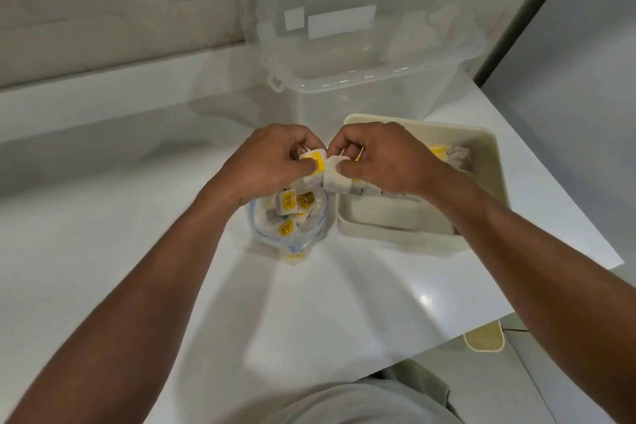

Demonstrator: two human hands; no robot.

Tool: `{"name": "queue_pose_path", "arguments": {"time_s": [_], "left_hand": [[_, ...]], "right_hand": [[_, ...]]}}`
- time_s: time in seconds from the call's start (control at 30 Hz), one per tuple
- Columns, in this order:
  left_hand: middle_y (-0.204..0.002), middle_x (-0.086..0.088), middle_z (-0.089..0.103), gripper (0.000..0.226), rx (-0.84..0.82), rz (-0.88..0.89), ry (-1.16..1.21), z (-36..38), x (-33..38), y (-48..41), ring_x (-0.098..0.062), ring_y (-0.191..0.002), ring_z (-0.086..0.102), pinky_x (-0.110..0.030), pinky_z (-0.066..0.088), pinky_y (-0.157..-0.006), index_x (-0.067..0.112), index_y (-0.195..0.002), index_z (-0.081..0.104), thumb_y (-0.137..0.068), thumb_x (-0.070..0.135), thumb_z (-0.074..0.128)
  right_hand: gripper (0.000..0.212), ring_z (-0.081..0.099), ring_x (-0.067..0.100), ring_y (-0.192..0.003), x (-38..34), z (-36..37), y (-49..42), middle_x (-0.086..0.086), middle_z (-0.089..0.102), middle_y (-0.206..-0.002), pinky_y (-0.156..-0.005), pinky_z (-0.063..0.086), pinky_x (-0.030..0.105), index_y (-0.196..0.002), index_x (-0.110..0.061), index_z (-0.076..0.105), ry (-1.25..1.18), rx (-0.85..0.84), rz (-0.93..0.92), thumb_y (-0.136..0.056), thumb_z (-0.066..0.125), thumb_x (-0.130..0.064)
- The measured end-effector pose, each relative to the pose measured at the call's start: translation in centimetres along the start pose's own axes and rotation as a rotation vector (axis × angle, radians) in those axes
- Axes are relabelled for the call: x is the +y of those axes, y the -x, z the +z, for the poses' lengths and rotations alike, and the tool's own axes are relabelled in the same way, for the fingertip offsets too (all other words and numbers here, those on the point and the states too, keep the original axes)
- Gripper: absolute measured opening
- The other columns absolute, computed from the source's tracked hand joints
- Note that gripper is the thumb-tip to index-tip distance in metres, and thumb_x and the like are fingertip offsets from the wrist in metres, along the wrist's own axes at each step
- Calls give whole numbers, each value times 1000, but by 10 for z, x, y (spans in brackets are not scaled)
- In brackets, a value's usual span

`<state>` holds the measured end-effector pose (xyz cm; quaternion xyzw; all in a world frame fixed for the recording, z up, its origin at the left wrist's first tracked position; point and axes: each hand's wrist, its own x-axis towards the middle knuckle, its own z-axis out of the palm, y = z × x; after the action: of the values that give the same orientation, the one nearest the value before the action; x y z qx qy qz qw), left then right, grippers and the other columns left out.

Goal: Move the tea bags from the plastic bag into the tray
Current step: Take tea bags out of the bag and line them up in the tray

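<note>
Left hand (275, 162) pinches a yellow-tagged tea bag (315, 165) above the open plastic bag (292, 234) | right hand (382, 158) pinches a white tea bag (335, 179) touching the first, at the cream tray (389, 237) edge | more tea bags lie in both | plastic bag just left of tray on white counter (103, 217) | clear storage box (361, 93) behind.

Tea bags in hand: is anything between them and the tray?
Nothing visible. The left hand and right hand pinch tea bags at the left rim of the open-topped cream tray; its near floor is bare, other tea bags lie farther in.
</note>
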<state>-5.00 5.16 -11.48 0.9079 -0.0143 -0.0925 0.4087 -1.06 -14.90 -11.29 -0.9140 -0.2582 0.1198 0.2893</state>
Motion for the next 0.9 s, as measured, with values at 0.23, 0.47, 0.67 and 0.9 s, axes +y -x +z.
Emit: {"name": "queue_pose_path", "arguments": {"time_s": [0.23,0.47,0.67,0.9], "left_hand": [[-81,10,71,18,10,76,-141,15,23,-16,-8,-73,63,-30,51,-69,32,-97,73,-87,19,66],[-91,10,70,21,-121,167,-286,39,55,-45,-9,-87,64,-26,49,-76,27,-102,71,-86,14,67],[-80,22,62,17,-196,178,-323,73,74,-69,-6,-87,64,-26,52,-78,28,-97,72,-85,18,66],[-87,17,67,13,-217,211,-319,114,79,-86,-6,-84,62,-28,52,-79,29,-89,74,-84,18,70]], "right_hand": [[9,59,5,-76,15,-12,10,-21,64,-73,-77,52,34,-81,-41,59,100,107,97,-80,67,-37],[9,59,5,-75,51,-41,33,-23,64,-72,-77,51,30,-85,-36,72,91,141,160,-82,66,-30],[8,57,2,-76,87,-55,48,-25,61,-71,-73,47,22,-85,-36,70,91,92,251,-83,67,-30],[14,57,14,-89,115,-58,63,-16,63,-93,-72,37,28,-89,-41,64,316,119,421,-83,58,-31]]}}
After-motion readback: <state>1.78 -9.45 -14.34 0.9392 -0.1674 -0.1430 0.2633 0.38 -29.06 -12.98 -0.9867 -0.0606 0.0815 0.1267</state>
